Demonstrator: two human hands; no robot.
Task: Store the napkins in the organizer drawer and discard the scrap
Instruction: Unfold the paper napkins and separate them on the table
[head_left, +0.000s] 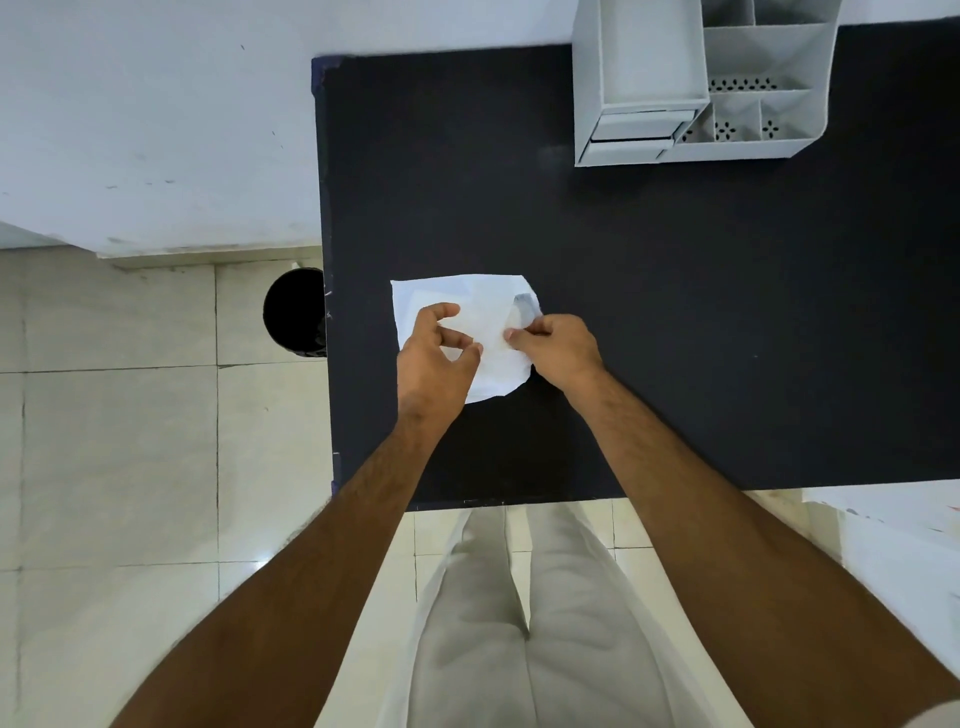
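Note:
White napkins (480, 306) lie in a flat pile on the black table (675, 312), near its left edge. Both hands rest on the pile. My left hand (434, 353) has its fingers curled over the left part, thumb and fingertips touching the paper. My right hand (556, 348) pinches the right side of the top napkin, where a fold is lifted and casts a grey shadow. The white organizer (696, 88) stands at the far right of the table, its small drawer (631, 135) at the front left slightly pulled out.
A black round bin (293, 312) stands on the tiled floor just left of the table's edge. A white wall runs along the far left. The organizer has several open compartments. My legs in light trousers show below the table's near edge.

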